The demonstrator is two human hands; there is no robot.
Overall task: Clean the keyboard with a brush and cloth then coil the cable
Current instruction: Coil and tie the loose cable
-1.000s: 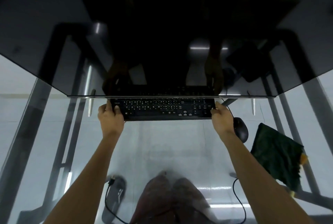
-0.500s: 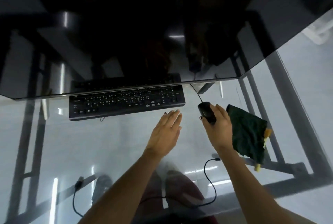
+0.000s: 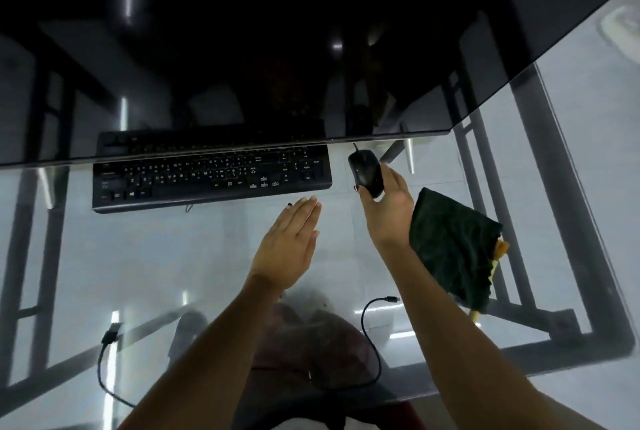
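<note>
Right hand: fingers wrapped over a black mouse, gripping it at the far right of the keyboard
Left hand: flat, fingers straight and pressed together, holding nothing, just short of the keyboard's near edge
Keyboard: black, lying on the glass table, far edge tucked under a dark monitor
Cloth: dark green, crumpled, on the glass just right of the right wrist; a yellow piece shows at its right edge
Cable: black, loose and uncoiled near the table's front edge, one plug end near the right forearm
Second plug end: lower left, with its lead trailing off the front
</note>
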